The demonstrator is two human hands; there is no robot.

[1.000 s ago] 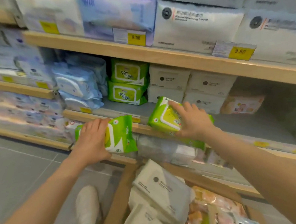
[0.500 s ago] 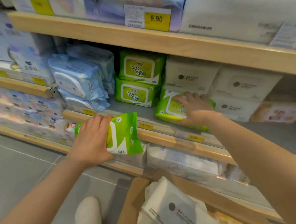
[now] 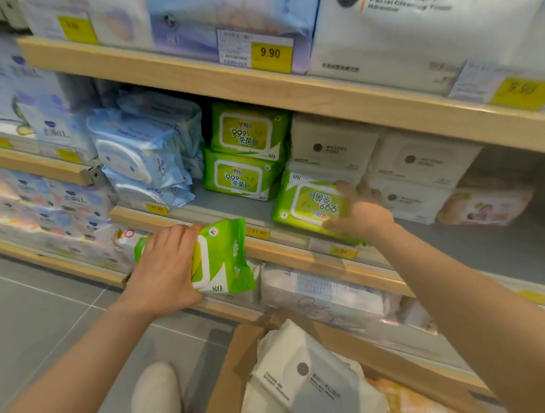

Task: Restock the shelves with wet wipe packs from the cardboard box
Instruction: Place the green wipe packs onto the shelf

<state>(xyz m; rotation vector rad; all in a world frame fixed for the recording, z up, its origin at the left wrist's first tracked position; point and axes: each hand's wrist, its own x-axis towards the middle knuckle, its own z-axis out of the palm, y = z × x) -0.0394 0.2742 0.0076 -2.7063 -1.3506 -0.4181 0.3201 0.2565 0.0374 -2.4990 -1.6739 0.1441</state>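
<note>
My left hand point(image 3: 165, 268) grips a green wet wipe pack point(image 3: 223, 257) in front of the middle shelf's wooden edge point(image 3: 287, 253). My right hand point(image 3: 359, 213) holds a second green pack point(image 3: 309, 204), label upside down, lying on the grey shelf board just right of two stacked green packs point(image 3: 245, 150). The open cardboard box point(image 3: 234, 378) sits at the bottom of the view with a white wipe pack point(image 3: 307, 379) on top.
Blue packs point(image 3: 140, 153) stand left of the green stack, white packs point(image 3: 334, 148) right of it, and a pink pack point(image 3: 485, 206) farther right. Large packs and yellow price tags point(image 3: 270, 55) fill the shelf above. My white shoe point(image 3: 157, 401) rests on grey floor.
My right hand has pushed its green pack up over the shelf edge and deeper onto the board beside the green stack. My left hand has kept its pack by the shelf edge.
</note>
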